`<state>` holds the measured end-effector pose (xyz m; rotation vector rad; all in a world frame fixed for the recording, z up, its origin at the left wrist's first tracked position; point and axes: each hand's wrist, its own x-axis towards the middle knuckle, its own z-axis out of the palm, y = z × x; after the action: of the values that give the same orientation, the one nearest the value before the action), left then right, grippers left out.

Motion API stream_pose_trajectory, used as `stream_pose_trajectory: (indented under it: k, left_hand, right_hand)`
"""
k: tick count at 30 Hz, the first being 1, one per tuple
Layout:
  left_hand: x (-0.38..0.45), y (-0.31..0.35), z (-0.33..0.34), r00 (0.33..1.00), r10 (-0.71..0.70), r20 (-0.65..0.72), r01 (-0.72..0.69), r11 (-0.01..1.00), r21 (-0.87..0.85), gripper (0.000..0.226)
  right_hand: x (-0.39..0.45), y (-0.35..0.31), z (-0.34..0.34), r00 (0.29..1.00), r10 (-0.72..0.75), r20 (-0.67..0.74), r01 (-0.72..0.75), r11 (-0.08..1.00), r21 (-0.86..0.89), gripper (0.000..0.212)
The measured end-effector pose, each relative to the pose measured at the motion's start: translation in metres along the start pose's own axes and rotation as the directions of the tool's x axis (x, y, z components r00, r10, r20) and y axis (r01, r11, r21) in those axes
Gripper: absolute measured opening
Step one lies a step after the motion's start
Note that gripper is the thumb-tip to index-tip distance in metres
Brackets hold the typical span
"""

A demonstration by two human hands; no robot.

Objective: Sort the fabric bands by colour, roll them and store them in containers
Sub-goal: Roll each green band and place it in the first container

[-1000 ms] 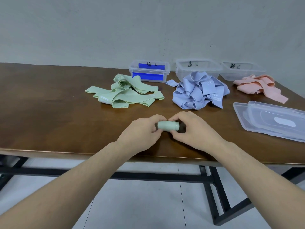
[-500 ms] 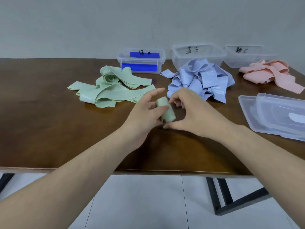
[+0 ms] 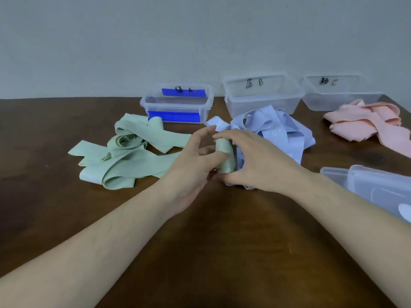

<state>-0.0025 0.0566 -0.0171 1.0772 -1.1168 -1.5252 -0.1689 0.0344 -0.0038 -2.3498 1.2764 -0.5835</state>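
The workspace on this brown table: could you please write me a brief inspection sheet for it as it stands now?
Surface: brown wooden table, glossy.
Job's things: green roll held upright between both hands; loose green bands, blue bands and pink bands in separate piles; three clear containers behind them, marked A, B and C, no bands seen inside.
Clutter: clear lids stacked at the right edge.
Grippers: left hand and right hand both grip the green roll.
Cables: nothing seen.
Surroundings: plain grey wall behind the table.
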Motion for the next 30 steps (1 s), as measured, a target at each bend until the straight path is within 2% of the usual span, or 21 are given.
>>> stream_pose_trajectory:
  k: [3,9,11,13,16,21,23,26,30]
  left_hand:
    - [0.010,0.008,0.001,0.999,-0.026,-0.030,0.025,0.999,-0.032,0.056]
    - [0.022,0.019,-0.006,0.991,-0.103,-0.086,0.090,0.986,-0.139,0.042]
    - [0.030,0.024,-0.014,0.986,-0.131,-0.107,0.112,0.979,-0.169,0.038]
    - [0.039,0.030,-0.024,0.983,-0.142,-0.119,0.123,0.979,-0.160,0.034]
    - [0.054,0.041,-0.046,0.983,-0.138,-0.122,0.119,0.981,-0.151,0.021]
    - [0.088,0.064,-0.095,0.978,-0.134,-0.160,0.099,0.972,-0.214,0.013]
    - [0.100,0.070,-0.112,0.989,-0.085,-0.122,0.065,0.985,-0.157,0.011]
    - [0.113,0.075,-0.135,0.995,-0.015,-0.102,0.018,1.000,0.026,0.022]
    - [0.129,0.081,-0.162,0.992,0.075,-0.097,-0.039,0.942,0.333,0.030]
  right_hand:
    - [0.017,0.001,-0.007,1.000,0.023,-0.015,-0.023,0.998,-0.060,0.066]
    - [0.048,0.005,-0.010,0.995,0.096,-0.036,-0.098,0.994,-0.052,0.038]
    - [0.059,0.006,-0.004,0.991,0.107,-0.080,-0.111,0.993,-0.046,0.046]
    - [0.073,0.006,0.002,0.990,0.091,-0.106,-0.096,0.995,-0.037,0.066]
    - [0.093,-0.001,0.005,0.997,0.040,-0.072,-0.041,0.999,-0.011,0.082]
    - [0.125,-0.005,0.011,0.991,-0.044,-0.128,0.034,0.996,-0.080,0.058]
    - [0.140,-0.006,0.015,0.986,-0.062,-0.154,0.047,0.994,-0.099,0.047]
    - [0.166,-0.002,0.019,0.977,-0.050,-0.208,0.017,0.988,-0.155,0.036]
    - [0.200,-0.003,0.019,0.981,-0.069,-0.180,0.025,0.972,-0.234,0.043]
